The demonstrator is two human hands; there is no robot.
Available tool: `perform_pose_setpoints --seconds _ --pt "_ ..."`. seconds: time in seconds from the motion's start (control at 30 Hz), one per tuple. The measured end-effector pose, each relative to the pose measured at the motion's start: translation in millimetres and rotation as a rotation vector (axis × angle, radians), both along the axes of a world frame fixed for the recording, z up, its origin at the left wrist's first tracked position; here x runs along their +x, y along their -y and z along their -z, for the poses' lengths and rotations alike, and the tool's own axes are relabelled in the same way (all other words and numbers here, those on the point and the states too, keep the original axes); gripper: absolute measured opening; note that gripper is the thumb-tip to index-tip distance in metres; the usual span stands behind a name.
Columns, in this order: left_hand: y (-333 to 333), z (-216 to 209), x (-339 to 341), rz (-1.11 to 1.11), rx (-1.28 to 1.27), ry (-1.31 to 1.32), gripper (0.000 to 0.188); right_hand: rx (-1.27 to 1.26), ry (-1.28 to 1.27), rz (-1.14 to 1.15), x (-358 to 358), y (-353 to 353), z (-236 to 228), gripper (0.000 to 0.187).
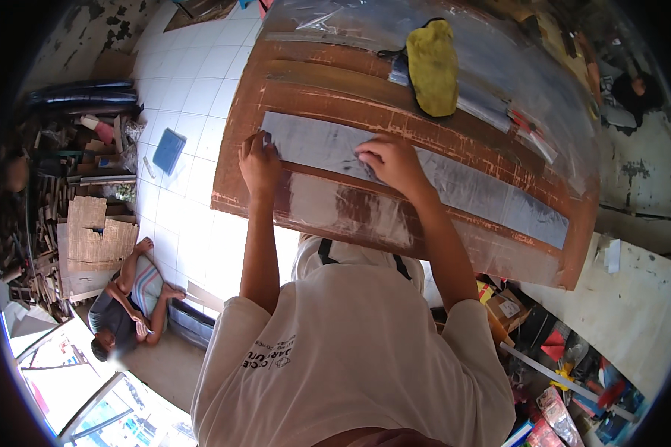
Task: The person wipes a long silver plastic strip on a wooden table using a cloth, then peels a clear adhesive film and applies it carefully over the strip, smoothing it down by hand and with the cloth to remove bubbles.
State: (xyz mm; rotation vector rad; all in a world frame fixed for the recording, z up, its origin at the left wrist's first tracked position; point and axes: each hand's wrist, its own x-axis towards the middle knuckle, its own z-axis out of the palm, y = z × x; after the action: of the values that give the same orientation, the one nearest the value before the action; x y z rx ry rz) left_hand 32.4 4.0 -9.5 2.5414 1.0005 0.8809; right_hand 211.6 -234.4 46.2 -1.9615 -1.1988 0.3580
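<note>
A long grey strip of sheet material (313, 139) lies flat across the brown worn tabletop (238, 167), slanting down to the right. At its left end is my left hand (259, 165), with fingers bent together around a small dark piece that I cannot make out. My right hand (392, 164) rests over the middle of the strip, thumb and fingers closed in a pinch. What it holds, if anything, is hidden. Dark smudges mark the strip beside those fingers. Beyond the strip sits a yellow-green cloth pouch (432, 71) with a dark strap.
Clear plastic sheeting (499, 52) covers the table's far part. Scrap wood and cardboard (97, 231) pile up at the left. A person (130, 305) sits on the floor at the lower left. A blue flat object (169, 151) lies on white tiles. Boxes and clutter (507, 305) stand at the lower right.
</note>
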Motion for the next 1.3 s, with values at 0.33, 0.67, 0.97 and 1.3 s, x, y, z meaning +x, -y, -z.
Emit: perform_pose_setpoints --seconds 0.33,0.67,0.97,1.3 --pt "-51 11 -32 0.12 -0.752 0.318 0.027 -0.02 0.291 -0.116 -75 -122 25 0.03" --pt "-58 1 -38 0.22 -0.997 0.346 0.026 -0.029 0.095 0.1 -85 -137 38 0.023" --pt "-60 0 -43 0.183 -1.136 0.367 0.028 -0.213 -0.04 0.124 -86 -149 30 0.015" --pt "-66 -6 -46 0.225 -1.112 0.381 0.032 -0.134 0.087 -0.041 -97 -181 23 0.018"
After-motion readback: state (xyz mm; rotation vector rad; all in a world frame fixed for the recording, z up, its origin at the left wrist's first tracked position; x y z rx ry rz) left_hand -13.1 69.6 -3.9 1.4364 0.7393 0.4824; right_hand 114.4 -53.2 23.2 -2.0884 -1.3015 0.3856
